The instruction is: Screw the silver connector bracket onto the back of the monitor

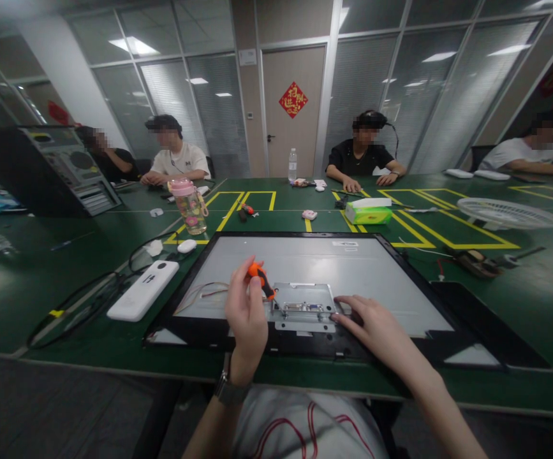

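Observation:
My left hand (248, 312) is closed round an orange and black screwdriver (262, 280), which is tilted with its tip pointing down at the left side of a metal bracket (312, 296). The bracket carries a row of port connectors and sits on the back of a flat display panel (367, 268). My right hand (367, 319) has its fingers apart, with the fingertips at the bracket's right edge. Thin wires (209, 290) lie on the panel left of my left hand. Whether the screwdriver tip sits in a screw is too small to tell.
Left of the panel are a white power bank (143, 291), black cables (78, 306) and a pink-lidded bottle (189, 207). A computer case (60, 166) stands far left. Behind the panel is a tissue pack (368, 211); a dark flat panel (486, 322) lies right. Several people sit opposite.

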`<act>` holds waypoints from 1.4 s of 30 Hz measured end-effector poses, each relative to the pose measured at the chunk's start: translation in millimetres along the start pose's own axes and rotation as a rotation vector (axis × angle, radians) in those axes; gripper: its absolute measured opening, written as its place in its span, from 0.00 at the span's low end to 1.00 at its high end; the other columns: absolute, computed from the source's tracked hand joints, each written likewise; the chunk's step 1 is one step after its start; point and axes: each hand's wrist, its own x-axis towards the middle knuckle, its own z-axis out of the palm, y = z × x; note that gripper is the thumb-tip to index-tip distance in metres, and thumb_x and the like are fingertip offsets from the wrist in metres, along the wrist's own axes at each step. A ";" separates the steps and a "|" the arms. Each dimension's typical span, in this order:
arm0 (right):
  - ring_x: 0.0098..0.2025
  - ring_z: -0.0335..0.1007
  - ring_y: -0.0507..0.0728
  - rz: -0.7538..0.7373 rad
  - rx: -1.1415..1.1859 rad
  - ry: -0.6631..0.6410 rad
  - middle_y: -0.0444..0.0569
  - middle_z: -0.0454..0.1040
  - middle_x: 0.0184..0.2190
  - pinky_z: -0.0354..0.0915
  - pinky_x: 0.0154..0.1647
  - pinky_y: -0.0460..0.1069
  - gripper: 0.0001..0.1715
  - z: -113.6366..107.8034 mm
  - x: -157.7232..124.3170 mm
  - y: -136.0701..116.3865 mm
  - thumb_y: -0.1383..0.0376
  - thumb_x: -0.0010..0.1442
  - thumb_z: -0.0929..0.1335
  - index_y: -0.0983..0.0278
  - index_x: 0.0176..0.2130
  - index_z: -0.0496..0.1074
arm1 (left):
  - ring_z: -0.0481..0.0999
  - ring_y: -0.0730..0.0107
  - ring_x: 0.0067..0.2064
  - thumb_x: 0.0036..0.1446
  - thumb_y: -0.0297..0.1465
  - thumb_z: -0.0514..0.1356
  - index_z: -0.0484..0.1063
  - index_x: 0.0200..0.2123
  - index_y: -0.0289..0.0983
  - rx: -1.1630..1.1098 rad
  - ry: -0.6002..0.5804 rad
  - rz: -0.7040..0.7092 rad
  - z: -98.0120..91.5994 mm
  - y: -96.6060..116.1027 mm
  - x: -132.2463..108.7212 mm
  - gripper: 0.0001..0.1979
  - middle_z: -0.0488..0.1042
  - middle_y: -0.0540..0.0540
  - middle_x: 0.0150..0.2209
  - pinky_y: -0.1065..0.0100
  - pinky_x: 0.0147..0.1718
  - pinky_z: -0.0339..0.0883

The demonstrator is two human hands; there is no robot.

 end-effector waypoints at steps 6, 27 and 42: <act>0.41 0.75 0.64 -0.008 0.010 0.008 0.55 0.79 0.41 0.69 0.45 0.58 0.20 1.2 -0.2 1.6 0.56 0.65 0.64 0.65 0.49 0.74 | 0.75 0.68 0.43 0.65 0.31 0.53 0.75 0.46 0.37 -0.019 0.080 0.000 -1.0 -0.8 2.4 0.12 0.74 0.43 0.43 0.68 0.43 0.70; 0.40 0.76 0.63 -0.018 -0.011 0.025 0.54 0.79 0.40 0.69 0.44 0.56 0.18 3.0 -0.4 3.0 0.56 0.65 0.65 0.63 0.49 0.74 | 0.75 0.68 0.42 0.67 0.31 0.49 0.72 0.52 0.38 -0.050 -0.011 -0.036 -1.1 1.8 1.5 0.16 0.74 0.42 0.45 0.67 0.41 0.71; 0.40 0.76 0.63 -0.023 0.001 0.037 0.54 0.80 0.39 0.69 0.44 0.56 0.19 4.2 0.0 4.9 0.55 0.64 0.65 0.63 0.48 0.75 | 0.71 0.72 0.37 0.58 0.29 0.62 0.76 0.45 0.38 0.003 0.041 0.108 -0.7 1.2 3.4 0.11 0.69 0.45 0.40 0.70 0.37 0.70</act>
